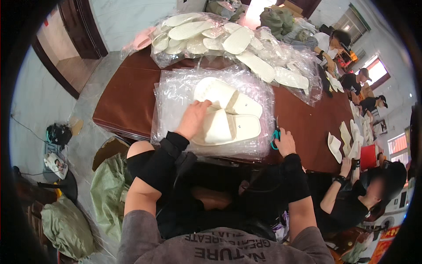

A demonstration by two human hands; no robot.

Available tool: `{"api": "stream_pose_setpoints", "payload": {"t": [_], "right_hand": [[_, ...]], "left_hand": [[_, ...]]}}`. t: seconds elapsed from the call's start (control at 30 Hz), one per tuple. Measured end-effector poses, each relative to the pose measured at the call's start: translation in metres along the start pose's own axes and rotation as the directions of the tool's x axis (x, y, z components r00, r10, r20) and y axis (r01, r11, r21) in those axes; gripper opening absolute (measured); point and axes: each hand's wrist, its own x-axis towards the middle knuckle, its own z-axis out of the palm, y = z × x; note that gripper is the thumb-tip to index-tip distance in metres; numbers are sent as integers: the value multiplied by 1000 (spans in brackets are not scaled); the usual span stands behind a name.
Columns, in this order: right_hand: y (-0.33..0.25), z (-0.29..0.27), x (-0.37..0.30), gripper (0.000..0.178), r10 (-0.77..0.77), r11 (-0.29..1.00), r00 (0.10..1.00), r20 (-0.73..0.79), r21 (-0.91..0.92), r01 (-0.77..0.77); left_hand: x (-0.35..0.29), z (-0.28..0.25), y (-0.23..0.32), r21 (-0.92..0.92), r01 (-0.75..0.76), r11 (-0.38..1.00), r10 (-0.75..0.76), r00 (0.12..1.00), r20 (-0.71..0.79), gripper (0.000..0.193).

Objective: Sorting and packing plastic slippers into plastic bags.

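A pair of white slippers (246, 126) lies side by side on a stack of clear plastic bags (169, 94) in front of me. My left hand (194, 118) is at the left side of the pair, its fingers closed on the edge of one slipper near the strap; part of that grip is hidden. Right of the bags, my right hand (285, 143) rests low over the brown table (132, 94). Its fingers are around the teal handles of a pair of scissors (276, 135), whose blades point away from me.
Bagged white slippers (239, 40) are heaped along the table's far side, with a pink slipper (143, 38) at the left. Loose slippers (335, 147) lie on the right near a co-worker (351, 200). More people sit farther along. Green sacks (107, 193) stand on the floor at left.
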Motion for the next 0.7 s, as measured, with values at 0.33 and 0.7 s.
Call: {"api": "stream_pose_setpoints", "payload": {"t": [0.33, 0.7], "right_hand": [[1, -29, -6, 34, 183, -82, 967, 179, 983, -166], [-208, -52, -61, 76, -730, -385, 646, 224, 646, -659]], "left_hand": [[-14, -10, -37, 361, -47, 931, -39, 973, 226, 6], [8, -61, -31, 62, 159, 985, -169, 959, 227, 6]]}}
